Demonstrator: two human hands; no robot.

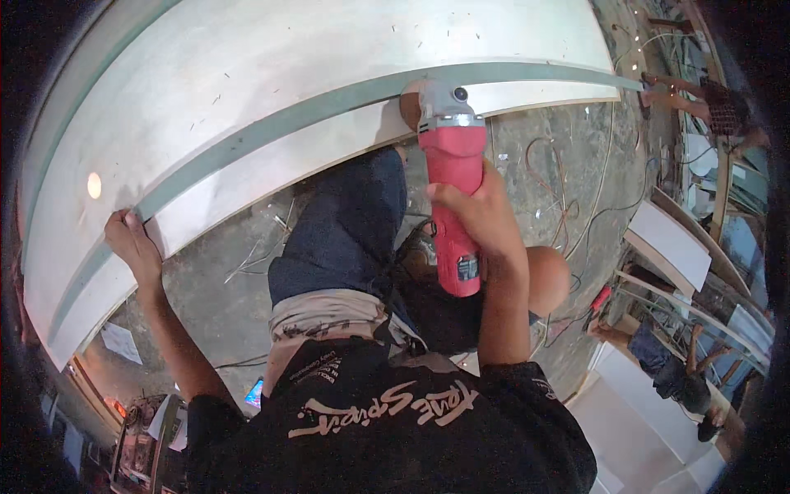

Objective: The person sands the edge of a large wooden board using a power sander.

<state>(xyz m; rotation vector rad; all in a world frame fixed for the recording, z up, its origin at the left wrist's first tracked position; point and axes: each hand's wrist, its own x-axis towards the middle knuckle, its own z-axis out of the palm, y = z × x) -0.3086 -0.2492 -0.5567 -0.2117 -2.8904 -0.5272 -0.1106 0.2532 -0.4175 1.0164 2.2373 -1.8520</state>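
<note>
My right hand (485, 210) is wrapped round the red body of an angle grinder (454, 165). The grinder's silver head and brown disc (411, 107) meet a long grey-green strip (271, 132); whether the disc touches it I cannot tell. That strip lies lengthwise over a big white panel (329, 41), close to its near edge. On the left, my left hand (134, 241) grips the strip, with fingers curled over it and the thumb on the near side. A second similar strip (74, 107) runs along the panel's far left side.
A co-worker's hands (658, 86) are at the strip's far right end. Another person (683, 370) is at the lower right, near stacked boards (671, 247). A cable (559, 173) loops over the concrete floor (576, 148). Small dark slivers lie on the panel.
</note>
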